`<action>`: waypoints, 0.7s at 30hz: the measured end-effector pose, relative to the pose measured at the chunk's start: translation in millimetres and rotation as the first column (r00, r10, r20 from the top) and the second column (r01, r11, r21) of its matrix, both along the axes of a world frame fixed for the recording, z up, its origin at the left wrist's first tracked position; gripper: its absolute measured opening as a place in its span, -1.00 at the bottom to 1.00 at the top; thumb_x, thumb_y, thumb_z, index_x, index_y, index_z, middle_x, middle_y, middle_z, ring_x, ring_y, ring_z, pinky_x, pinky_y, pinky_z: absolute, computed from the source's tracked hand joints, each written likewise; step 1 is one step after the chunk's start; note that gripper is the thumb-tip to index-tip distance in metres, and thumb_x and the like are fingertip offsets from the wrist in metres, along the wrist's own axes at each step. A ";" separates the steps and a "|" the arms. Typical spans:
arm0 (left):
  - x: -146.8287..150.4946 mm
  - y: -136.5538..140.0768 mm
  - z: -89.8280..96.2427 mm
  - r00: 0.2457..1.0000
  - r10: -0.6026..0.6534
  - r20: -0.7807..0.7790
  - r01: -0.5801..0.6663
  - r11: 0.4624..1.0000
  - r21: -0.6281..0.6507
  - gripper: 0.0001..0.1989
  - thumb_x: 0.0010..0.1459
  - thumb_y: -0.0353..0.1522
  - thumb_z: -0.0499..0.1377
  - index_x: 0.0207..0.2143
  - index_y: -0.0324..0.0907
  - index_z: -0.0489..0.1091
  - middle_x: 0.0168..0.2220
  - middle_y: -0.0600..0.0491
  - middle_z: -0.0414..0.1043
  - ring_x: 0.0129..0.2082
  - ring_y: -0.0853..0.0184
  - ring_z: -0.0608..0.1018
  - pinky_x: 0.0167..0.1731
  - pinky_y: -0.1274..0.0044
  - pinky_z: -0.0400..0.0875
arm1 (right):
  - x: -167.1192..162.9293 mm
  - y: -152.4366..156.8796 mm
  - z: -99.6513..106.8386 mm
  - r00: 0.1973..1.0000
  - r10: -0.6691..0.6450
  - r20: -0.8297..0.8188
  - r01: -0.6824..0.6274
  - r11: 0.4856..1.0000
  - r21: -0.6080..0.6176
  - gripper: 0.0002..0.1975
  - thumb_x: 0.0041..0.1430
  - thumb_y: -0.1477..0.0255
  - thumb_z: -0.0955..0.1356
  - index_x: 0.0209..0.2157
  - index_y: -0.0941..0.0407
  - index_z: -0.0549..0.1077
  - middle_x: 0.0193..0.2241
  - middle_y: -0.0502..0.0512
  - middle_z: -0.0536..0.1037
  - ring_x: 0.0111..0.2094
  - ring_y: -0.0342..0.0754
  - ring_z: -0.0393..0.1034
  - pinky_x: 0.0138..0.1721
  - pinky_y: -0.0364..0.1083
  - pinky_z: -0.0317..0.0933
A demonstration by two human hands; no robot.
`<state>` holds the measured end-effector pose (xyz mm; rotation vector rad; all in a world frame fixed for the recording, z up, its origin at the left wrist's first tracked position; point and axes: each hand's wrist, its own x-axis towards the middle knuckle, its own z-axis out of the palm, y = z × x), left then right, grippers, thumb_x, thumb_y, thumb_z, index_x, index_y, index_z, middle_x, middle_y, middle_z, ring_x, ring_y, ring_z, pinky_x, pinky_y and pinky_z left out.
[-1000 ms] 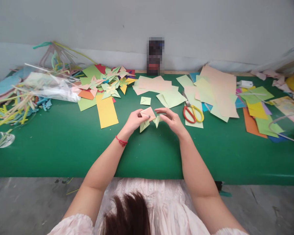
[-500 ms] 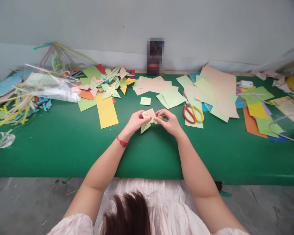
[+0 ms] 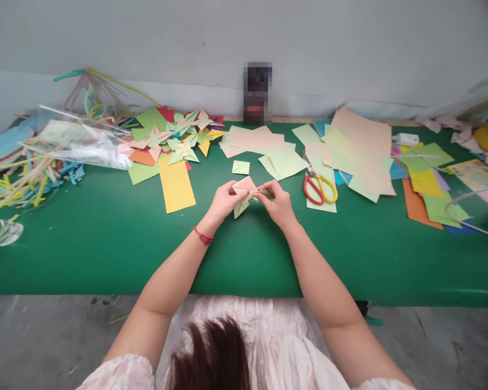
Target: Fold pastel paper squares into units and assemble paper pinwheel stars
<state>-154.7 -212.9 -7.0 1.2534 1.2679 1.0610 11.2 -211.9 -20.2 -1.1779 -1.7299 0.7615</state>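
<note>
Over the smooth green tabletop [image 3: 252, 262], your left hand [image 3: 222, 205] pinches a small folded pink and light-green paper shape [image 3: 245, 184]. Your right hand [image 3: 277, 203] pinches its green part on the right side. Just past your hands lies a flat, square, folded light-green paper [image 3: 241, 167].

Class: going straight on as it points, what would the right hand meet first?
The folded pink-and-green paper, which the right hand pinches; then probably the left hand, though depth is unclear.

Garment [image 3: 276, 341] pale pink, patterned, gathered; short sleeves [image 3: 124, 374] with ruffled edges, either side of garment; red cord bracelet [image 3: 204, 236], left wrist, forward of garment; dark hair [image 3: 209, 357] overlying garment
</note>
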 end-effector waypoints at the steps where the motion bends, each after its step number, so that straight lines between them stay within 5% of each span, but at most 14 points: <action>1: -0.5 0.4 -1.3 1.000 0.007 -0.004 -0.007 1.000 0.000 -0.84 -0.08 -0.33 0.20 -0.49 -0.23 0.30 -0.58 0.15 0.26 -0.57 0.48 0.29 -0.57 0.63 0.11 | 0.9 0.6 0.9 1.000 0.030 0.006 -0.030 1.000 0.008 -0.75 0.05 0.17 0.32 -0.36 0.06 0.29 -0.38 0.03 0.50 -0.36 -0.08 0.41 -0.28 -0.07 0.29; 6: -3.2 1.4 -5.2 0.999 0.045 -0.016 -0.045 0.999 -0.001 -0.86 -0.09 -0.34 0.19 -0.48 -0.23 0.31 -0.56 0.16 0.26 -0.55 0.47 0.30 -0.55 0.63 0.13 | 5.7 2.3 6.0 0.977 0.169 0.128 -0.184 0.977 0.109 -0.85 0.07 0.26 0.33 -0.39 0.04 0.38 -0.10 0.09 0.42 -0.09 -0.02 0.33 -0.08 0.01 0.26; 9: -3.7 1.6 -5.3 0.999 0.045 -0.003 -0.046 0.999 -0.010 -0.85 -0.10 -0.33 0.20 -0.47 -0.22 0.31 -0.56 0.15 0.26 -0.55 0.46 0.30 -0.55 0.63 0.12 | 5.0 1.2 6.6 0.971 0.175 0.165 -0.199 0.970 0.140 -0.90 0.10 0.32 0.31 -0.39 0.03 0.41 -0.09 0.08 0.42 -0.07 -0.03 0.31 -0.06 0.02 0.25; 21: 4.9 -0.7 -2.8 0.998 0.060 -0.010 -0.060 0.996 0.060 -0.80 -0.03 -0.29 0.18 -0.48 -0.21 0.22 -0.56 0.17 0.20 -0.56 0.49 0.26 -0.56 0.64 0.11 | -12.3 -2.6 -0.6 0.991 -0.129 0.031 0.119 0.970 0.211 -0.89 0.14 0.36 0.27 -0.33 0.08 0.39 -0.35 0.06 0.51 -0.30 -0.07 0.40 -0.21 -0.06 0.27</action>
